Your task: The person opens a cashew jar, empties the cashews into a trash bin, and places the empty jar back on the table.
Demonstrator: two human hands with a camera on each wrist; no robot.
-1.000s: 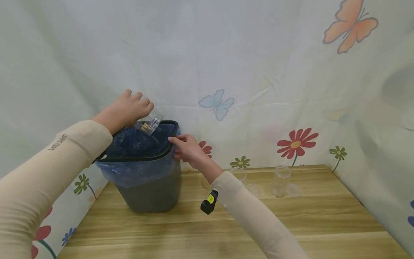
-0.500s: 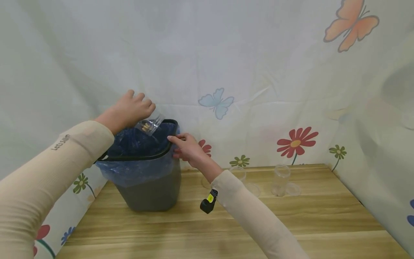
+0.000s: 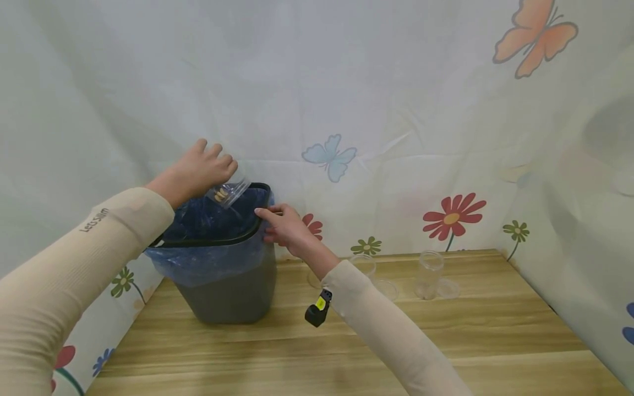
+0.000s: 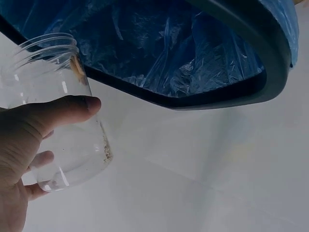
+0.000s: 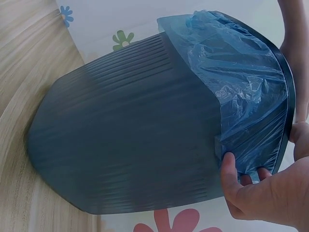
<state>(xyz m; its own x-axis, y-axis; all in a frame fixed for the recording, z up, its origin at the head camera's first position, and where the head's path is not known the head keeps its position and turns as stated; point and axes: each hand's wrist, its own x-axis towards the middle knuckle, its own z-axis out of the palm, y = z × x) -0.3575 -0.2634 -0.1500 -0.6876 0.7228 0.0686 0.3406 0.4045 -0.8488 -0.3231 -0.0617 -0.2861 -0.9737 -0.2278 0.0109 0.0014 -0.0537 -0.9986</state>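
Observation:
A clear screw-neck jar, gripped by my left hand, hangs tilted over the open top of a grey bin. Several small beige nut-like pieces are inside; the left wrist view shows one near the jar's neck and crumbs lower on its wall. The thumb lies across the jar's side. My right hand holds the bin's black rim at its right corner, thumb on top. In the right wrist view, its fingers press the blue liner folded over the bin's outside.
A clear jar and a clear lid stand right of centre on the wooden table. Another clear jar is partly hidden behind my right forearm, near a second lid. Patterned cloth walls off the back and sides.
Fewer beige pieces show in the jar than one second ago. The jar and both hands stay almost where they were, with only a slight shift of the whole head view.

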